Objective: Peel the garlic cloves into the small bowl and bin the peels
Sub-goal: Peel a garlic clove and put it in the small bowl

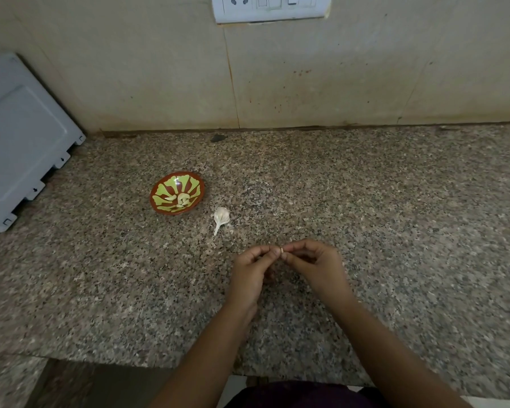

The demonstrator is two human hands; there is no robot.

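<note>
No words, brands or numbers could be read. The only signs were tiny black marks on the grey appliance panel [24, 136] at nine o'clock. Two small arrows and one square-like mark were printed on the tabs along its right edge, too small to tell which way the arrows pointed.

Speckled granite table [380, 201] across the lower field, stained beige wall [130, 69] behind, white switch plate [271, 7] at 12 o'clock, pale grey panel [21, 136] at 9 o'clock, light dim.
</note>
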